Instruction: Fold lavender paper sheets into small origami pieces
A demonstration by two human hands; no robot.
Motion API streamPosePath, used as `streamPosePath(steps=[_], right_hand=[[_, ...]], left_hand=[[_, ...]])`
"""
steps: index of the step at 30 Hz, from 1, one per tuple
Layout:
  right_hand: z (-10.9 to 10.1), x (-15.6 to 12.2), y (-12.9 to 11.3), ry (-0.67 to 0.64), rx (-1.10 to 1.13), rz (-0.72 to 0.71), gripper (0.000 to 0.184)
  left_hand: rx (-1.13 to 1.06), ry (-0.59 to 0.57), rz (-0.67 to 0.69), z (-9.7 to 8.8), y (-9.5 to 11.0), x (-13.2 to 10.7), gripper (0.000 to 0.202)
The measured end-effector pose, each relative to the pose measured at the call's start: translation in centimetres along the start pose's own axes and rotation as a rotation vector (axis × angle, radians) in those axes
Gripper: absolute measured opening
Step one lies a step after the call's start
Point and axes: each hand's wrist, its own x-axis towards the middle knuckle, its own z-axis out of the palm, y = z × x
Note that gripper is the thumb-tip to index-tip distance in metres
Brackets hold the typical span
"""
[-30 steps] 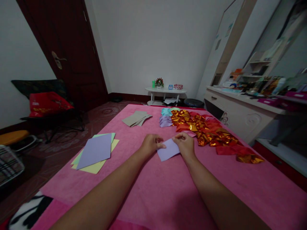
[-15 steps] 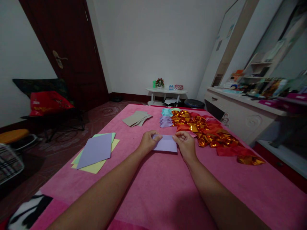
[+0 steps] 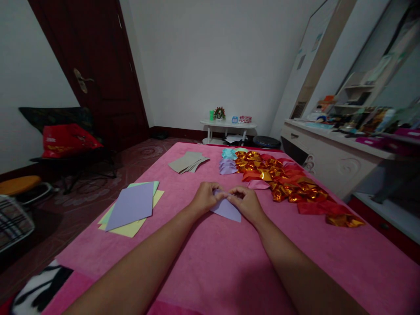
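Observation:
A sheet of lavender paper (image 3: 228, 210) is pinched between both hands above the pink cloth, its lower part fanning out toward me. My left hand (image 3: 208, 197) grips its upper left edge, thumb on top. My right hand (image 3: 244, 200) has its fingers closed on the top edge, close beside the left fingertips. The fingers hide much of the upper part of the paper. Just beyond the right hand lies a pink folded paper piece (image 3: 258, 184). Lavender folded pieces (image 3: 227, 166) sit farther back.
Lavender, green and yellow sheets (image 3: 131, 206) are stacked at left. Grey sheets (image 3: 187, 162) lie fanned behind. Shiny gold and red folded pieces (image 3: 282, 177) cover the right side of the pink-covered table (image 3: 210, 267). A dresser (image 3: 334, 153) stands at right, a chair with a red bag (image 3: 70, 140) at left.
Both hands have drawn together along the paper's top edge. The lavender sheet, held flat and wide before, is now gathered at the top and angled, its lower corner spread downward.

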Motion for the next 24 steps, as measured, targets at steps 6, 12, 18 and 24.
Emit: streamPosePath(steps=[6, 12, 18, 24], right_hand=[[0.3, -0.1, 0.1, -0.054, -0.173, -0.083, 0.01], [0.1, -0.1, 0.0, 0.014, -0.202, -0.056, 0.01], [-0.4, 0.2, 0.5, 0.023, -0.156, -0.024, 0.011], [-0.7, 0.2, 0.0, 0.068, -0.131, 0.013, 0.016]], left_hand=[[0.091, -0.019, 0.055, 0.1, -0.1, -0.4, 0.017], [0.088, 0.054, 0.042, 0.0, 0.1, -0.2, 0.014], [0.007, 0.113, -0.049, -0.8, -0.4, 0.4, 0.016], [-0.06, 0.13, -0.046, -0.9, -1.2, 0.7, 0.019]])
